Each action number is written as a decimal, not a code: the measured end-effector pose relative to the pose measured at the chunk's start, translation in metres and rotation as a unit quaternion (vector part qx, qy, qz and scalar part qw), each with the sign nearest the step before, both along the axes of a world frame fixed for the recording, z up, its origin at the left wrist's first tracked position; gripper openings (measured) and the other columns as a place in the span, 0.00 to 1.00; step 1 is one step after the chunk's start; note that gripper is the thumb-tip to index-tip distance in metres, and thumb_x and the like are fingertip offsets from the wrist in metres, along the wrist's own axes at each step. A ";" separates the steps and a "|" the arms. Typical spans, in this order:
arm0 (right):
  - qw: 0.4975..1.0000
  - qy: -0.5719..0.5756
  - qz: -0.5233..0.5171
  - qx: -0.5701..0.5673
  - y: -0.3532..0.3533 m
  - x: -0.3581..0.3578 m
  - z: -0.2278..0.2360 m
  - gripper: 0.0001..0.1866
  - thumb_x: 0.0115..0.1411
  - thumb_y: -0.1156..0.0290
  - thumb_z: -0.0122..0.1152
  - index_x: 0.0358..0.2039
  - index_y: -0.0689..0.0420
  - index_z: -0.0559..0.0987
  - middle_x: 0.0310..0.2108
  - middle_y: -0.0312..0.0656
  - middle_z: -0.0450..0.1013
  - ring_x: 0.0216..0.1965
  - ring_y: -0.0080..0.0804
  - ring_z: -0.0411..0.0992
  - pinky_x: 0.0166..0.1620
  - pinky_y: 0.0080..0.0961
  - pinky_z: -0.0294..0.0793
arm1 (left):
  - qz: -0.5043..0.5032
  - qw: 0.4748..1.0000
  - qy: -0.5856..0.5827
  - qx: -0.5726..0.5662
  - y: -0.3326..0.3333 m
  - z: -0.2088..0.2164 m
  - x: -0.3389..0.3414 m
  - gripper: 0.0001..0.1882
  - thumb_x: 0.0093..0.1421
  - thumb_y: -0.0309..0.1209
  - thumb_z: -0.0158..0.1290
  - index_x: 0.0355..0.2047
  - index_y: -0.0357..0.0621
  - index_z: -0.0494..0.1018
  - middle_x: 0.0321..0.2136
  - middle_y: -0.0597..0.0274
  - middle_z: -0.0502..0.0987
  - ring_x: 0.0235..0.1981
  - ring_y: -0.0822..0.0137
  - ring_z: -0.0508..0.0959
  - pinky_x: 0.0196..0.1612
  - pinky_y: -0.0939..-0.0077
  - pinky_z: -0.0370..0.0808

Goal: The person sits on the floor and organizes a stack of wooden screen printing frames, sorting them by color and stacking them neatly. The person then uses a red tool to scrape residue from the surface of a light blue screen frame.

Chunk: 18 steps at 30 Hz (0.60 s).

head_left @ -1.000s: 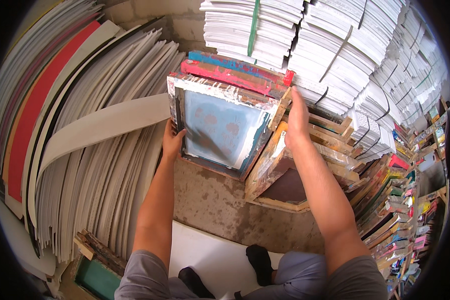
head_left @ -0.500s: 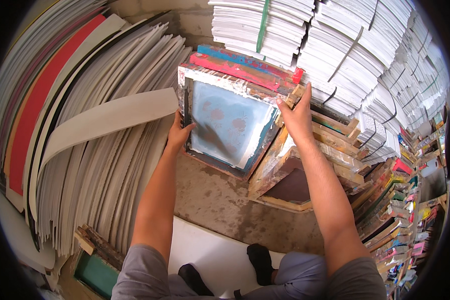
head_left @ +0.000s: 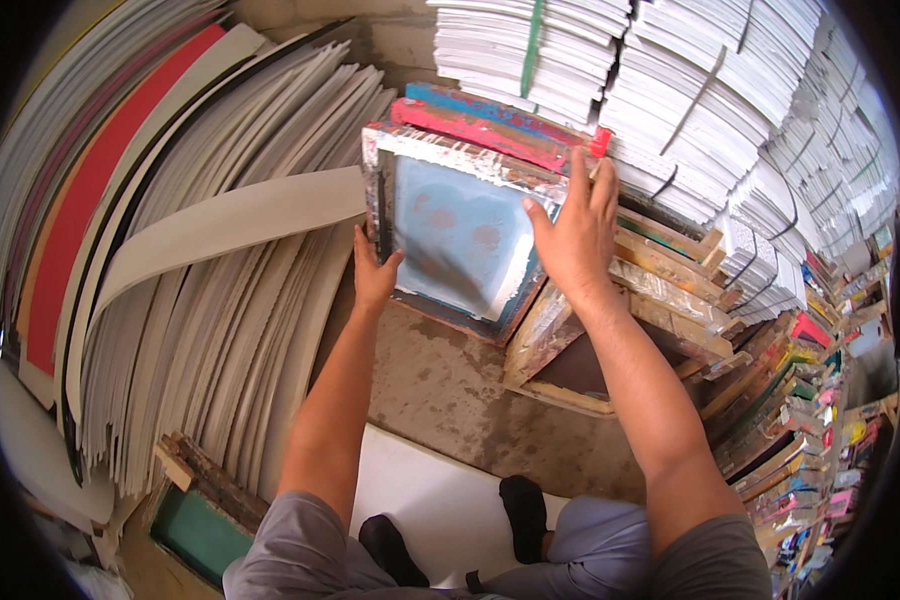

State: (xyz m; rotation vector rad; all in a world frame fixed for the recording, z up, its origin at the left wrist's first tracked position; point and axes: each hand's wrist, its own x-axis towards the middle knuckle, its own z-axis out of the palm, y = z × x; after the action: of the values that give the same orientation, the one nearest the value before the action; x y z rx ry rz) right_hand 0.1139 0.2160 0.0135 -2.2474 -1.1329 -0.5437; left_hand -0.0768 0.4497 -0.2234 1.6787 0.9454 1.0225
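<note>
A screen-printing frame (head_left: 450,235) with light blue mesh, faint reddish flower marks and paint-spattered edges leans in front of me, tilted back against other frames. At its lower left edge is my left hand (head_left: 376,282), thumb on the front and fingers round the side. My right hand (head_left: 577,240) lies at its upper right corner, fingers stretched upward and thumb apart near the mesh border. Right behind stand a red-painted frame (head_left: 470,132) and a blue one (head_left: 490,108). Part of the frame's right edge is hidden by my right hand.
Tall sheet stacks (head_left: 210,280) fill the left, one wide strip (head_left: 230,225) bending toward the frame. Wooden frames (head_left: 670,290) lean at the right. Strapped white stacks (head_left: 705,90) rise behind. A green-meshed frame (head_left: 200,535) lies lower left. A white sheet (head_left: 440,490) is under my feet.
My right hand has shifted from gripping the frame's right edge to fingers stretched out over its upper corner. My left hand stays at the left edge. The view has shifted slightly.
</note>
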 end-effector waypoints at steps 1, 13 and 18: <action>0.999 -0.030 0.028 -0.005 0.007 -0.015 0.002 0.46 0.63 0.56 0.68 0.73 0.58 0.54 0.70 0.69 0.46 0.73 0.69 0.46 0.72 0.56 0.52 | 0.010 1.000 -0.020 -0.004 -0.004 0.002 -0.011 0.55 0.57 0.34 0.66 0.75 0.36 0.42 0.74 0.35 0.48 0.76 0.46 0.49 0.74 0.62 0.49; 0.778 0.194 0.566 -0.191 0.056 -0.320 -0.114 0.35 0.61 0.57 0.67 0.64 0.60 0.69 0.62 0.59 0.67 0.65 0.57 0.63 0.64 0.49 0.67 | 0.375 0.911 0.109 0.130 -0.122 0.092 -0.297 0.33 0.61 0.36 0.62 0.64 0.37 0.67 0.64 0.36 0.66 0.68 0.42 0.63 0.70 0.53 0.60; 0.612 0.264 0.653 -0.360 0.023 -0.457 -0.145 0.40 0.59 0.50 0.66 0.64 0.62 0.67 0.51 0.60 0.76 0.55 0.60 0.74 0.57 0.49 0.74 | 0.556 0.759 0.240 0.239 -0.194 0.106 -0.454 0.23 0.61 0.33 0.63 0.54 0.37 0.74 0.56 0.45 0.74 0.62 0.45 0.70 0.64 0.52 0.65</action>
State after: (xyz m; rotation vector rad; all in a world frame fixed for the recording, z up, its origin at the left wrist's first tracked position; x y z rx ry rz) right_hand -0.3434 0.2390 -0.1318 -1.1477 -2.3622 1.2667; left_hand -0.5304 0.2560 -0.1169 1.7734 2.3535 1.7234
